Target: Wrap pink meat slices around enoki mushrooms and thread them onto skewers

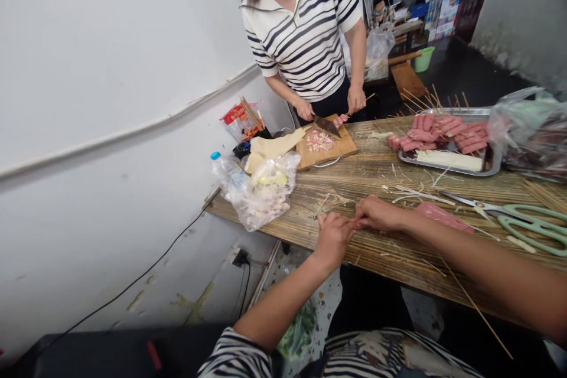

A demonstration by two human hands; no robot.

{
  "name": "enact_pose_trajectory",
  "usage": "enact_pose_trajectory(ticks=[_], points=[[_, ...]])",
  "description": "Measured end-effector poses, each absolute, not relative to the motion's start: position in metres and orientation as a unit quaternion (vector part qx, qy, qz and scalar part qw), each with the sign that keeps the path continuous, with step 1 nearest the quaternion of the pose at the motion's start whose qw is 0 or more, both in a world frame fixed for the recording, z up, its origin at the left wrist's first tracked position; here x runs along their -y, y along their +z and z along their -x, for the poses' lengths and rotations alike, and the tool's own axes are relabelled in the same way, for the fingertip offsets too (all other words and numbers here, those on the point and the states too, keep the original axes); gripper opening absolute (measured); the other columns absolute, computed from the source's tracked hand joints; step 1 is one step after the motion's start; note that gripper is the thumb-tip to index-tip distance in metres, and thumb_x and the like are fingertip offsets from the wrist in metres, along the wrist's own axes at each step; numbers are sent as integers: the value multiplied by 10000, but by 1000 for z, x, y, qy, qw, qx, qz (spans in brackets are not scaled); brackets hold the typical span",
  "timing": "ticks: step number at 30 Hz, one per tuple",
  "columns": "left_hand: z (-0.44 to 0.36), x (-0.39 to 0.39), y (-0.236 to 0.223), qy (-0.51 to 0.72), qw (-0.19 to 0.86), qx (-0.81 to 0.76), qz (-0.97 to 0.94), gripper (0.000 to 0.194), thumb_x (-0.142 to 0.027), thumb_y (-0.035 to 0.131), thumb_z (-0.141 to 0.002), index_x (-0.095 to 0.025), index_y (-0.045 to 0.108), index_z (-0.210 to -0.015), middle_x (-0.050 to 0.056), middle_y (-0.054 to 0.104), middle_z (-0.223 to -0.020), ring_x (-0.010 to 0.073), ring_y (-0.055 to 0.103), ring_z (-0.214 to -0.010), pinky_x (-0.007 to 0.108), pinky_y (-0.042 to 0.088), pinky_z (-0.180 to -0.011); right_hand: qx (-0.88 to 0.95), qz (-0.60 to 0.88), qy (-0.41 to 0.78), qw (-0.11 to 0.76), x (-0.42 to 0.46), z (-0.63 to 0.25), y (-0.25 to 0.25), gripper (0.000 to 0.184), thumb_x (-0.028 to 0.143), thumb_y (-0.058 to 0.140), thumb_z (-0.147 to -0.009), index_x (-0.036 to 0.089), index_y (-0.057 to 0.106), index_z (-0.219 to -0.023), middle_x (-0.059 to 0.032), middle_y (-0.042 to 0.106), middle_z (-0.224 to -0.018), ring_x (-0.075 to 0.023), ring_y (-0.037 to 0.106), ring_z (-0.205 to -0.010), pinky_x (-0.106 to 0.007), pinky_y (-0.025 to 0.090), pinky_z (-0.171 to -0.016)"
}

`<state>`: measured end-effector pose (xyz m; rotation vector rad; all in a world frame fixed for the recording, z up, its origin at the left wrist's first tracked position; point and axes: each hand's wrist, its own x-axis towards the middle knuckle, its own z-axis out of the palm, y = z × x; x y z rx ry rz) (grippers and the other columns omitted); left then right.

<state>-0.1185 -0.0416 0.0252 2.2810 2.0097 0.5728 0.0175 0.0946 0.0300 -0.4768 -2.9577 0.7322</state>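
Observation:
My left hand (333, 239) and my right hand (375, 213) meet over the near edge of the wooden table, fingertips pinched together. What they pinch is mostly hidden by the fingers. A thin wooden skewer (478, 309) slants past the table edge under my right forearm; its upper end is hidden, so I cannot tell whether it is held. Beside that forearm lies a flat pink meat slice (444, 217). Loose white enoki strands (420, 195) are scattered about. Farther right are scissors (527, 221) with green handles, blades apart.
A metal tray (498, 168) holds pink rolls on skewers, beside a plastic bag (531, 136). Across the table a co-worker holds a cleaver (326, 125) and a skewer over a cutting board (305, 159) with chopped bits. A plastic bag of food (266, 192) sits at the left corner.

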Motion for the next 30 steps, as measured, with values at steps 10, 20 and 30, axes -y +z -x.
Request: enact_pose_trajectory(ticks=[10,20,30], points=[[132,17,31,191,100,-615,-759,295,-346,556,-927,-227,770,-762,37,758,-827,203,618,-821,377,341,-860,979,136,111,104,-76,-30,32,261,288,511,-910,170,721,-811,-86,673,-821,-199,542,-857,-360,293,-860],[126,25,25,167,-6,-617,-769,228,-312,527,-941,-222,736,-922,52,745,-899,226,624,-885,360,392,-808,989,119,86,1,-76,-24,52,332,312,471,-947,130,731,-850,-128,681,-855,-208,544,-850,-343,315,-783],[150,27,-9,282,-161,-486,-811,243,-316,469,-966,-228,687,-1026,37,741,-966,226,659,-820,372,454,-723,973,183,118,-79,-83,-18,67,174,278,578,-883,224,731,-947,-45,718,-1011,-176,591,-918,-298,358,-756]])
